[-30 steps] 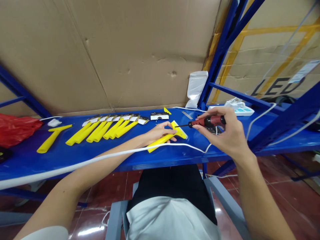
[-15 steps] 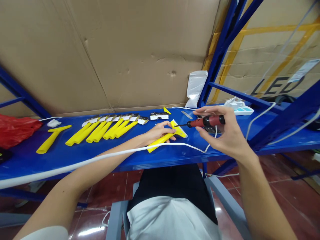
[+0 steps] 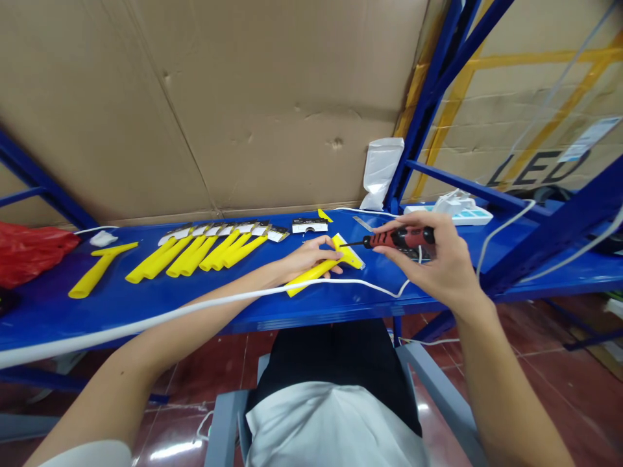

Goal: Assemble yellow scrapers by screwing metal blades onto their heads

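My left hand is closed round the neck of a yellow scraper, whose wide head points to the right. In my right hand is a screwdriver with a red and black handle, lying nearly level. The screwdriver's tip meets the scraper's head close to my left fingertips; the screw itself is too small to make out. A thin metal blade lies on the blue shelf behind the screwdriver. Near it are a black-and-white card and a small yellow piece.
Several yellow scrapers with cards lie in a row to the left, with one bare scraper beyond them. A white cable crosses in front of my left forearm. A power strip and a blue upright stand right.
My right fingers have closed in on the screwdriver handle, which has turned slightly. Its tip stays at the scraper's head, and my left hand has hardly moved.
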The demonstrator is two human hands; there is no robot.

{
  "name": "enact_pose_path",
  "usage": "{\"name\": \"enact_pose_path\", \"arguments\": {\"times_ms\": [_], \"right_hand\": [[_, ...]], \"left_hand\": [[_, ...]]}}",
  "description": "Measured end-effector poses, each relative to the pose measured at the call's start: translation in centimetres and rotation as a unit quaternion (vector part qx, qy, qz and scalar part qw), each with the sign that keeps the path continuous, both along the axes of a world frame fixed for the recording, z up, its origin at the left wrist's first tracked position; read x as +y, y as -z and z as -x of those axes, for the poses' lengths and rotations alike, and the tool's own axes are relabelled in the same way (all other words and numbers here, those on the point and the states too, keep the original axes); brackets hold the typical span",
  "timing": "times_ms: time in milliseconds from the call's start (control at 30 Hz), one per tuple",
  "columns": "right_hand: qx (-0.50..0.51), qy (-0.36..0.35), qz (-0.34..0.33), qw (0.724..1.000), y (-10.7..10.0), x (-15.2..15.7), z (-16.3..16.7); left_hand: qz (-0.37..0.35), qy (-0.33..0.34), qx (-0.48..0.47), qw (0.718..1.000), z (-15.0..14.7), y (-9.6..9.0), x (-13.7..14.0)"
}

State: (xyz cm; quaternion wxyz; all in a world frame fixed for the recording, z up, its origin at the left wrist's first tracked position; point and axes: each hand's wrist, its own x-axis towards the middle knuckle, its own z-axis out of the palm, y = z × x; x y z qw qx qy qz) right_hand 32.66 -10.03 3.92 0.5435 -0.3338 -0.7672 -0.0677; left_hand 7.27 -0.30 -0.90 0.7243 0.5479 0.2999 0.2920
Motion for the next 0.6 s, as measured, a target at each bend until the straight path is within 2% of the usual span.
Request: {"name": "enact_pose_path", "arguments": {"times_ms": [67, 100, 200, 267, 367, 433, 567, 600], "right_hand": [[0.004, 0.033, -0.031, 0.999, 0.04, 0.07, 0.02], [0.008, 0.027, -0.026, 0.999, 0.06, 0.10, 0.03], [0.022, -0.053, 0.046, 0.997, 0.14, 0.12, 0.00], [0.020, -0.069, 0.067, 0.995, 0.21, 0.10, -0.05], [0.011, 0.011, 0.013, 1.000, 0.29, 0.20, -0.06], [0.016, 0.032, -0.004, 0.999, 0.29, 0.34, -0.02], [0.031, -0.070, 0.076, 0.994, 0.29, 0.39, 0.02], [0.031, -0.077, 0.085, 0.993, 0.30, 0.35, 0.02]], "left_hand": [[-0.003, 0.004, 0.006, 1.000, 0.03, 0.08, 0.05], [-0.003, 0.003, 0.007, 1.000, 0.05, 0.13, 0.09], [0.002, -0.007, -0.002, 1.000, 0.06, 0.15, 0.09], [0.006, -0.006, -0.009, 1.000, 0.02, 0.07, 0.00], [0.007, 0.001, -0.009, 1.000, -0.04, 0.00, -0.09], [0.002, 0.000, -0.006, 1.000, -0.05, 0.04, -0.06], [0.012, -0.008, -0.007, 1.000, -0.03, 0.10, 0.02], [0.013, -0.008, -0.009, 1.000, -0.03, 0.09, 0.00]]}}
